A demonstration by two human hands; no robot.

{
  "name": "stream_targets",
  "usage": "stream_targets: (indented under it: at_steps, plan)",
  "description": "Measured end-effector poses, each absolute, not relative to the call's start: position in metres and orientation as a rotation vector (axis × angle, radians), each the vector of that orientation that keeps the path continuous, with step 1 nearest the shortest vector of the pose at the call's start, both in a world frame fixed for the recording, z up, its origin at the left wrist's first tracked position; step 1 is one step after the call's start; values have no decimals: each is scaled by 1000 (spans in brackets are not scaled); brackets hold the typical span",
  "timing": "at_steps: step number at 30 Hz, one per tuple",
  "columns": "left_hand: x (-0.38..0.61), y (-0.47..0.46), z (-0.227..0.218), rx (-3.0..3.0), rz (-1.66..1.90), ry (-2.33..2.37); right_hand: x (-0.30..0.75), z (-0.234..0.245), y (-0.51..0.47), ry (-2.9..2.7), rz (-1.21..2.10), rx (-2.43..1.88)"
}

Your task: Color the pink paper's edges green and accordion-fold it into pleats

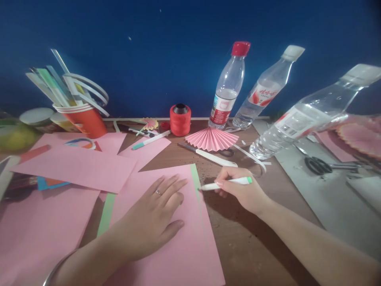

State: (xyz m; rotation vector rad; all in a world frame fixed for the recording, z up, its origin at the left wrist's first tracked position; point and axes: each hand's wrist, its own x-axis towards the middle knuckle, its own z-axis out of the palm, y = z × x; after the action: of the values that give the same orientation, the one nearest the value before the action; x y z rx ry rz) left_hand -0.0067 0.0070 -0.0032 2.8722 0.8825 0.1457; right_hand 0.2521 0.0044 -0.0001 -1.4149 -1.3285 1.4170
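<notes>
My left hand [162,210] lies flat with fingers spread on a pink sheet of paper [190,254], pressing it against the table. My right hand [238,184] pinches a white marker [235,181] with a green end. Its tip points left and meets the sheet's right edge. Along that edge runs a green band [194,176], solid near the top and thinning to a narrow line lower down. A wider green band [106,214] colours the sheet's left edge, partly behind my left forearm.
Behind the sheet lie a pink folded paper fan [212,139], a white-handled knife [216,157] and a teal-tipped marker [150,140]. A red thread spool [180,121] and several plastic bottles [226,95] stand further back. More pink paper [80,165] and a red cup [85,121] are left; scissors [317,165] lie right.
</notes>
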Motion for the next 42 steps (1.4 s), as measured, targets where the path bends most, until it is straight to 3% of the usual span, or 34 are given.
stream_targets:
  at_steps: [42]
  plan:
    - [-7,6,0,2860,137,884,254,-4,7,-1232,1339,-1409]
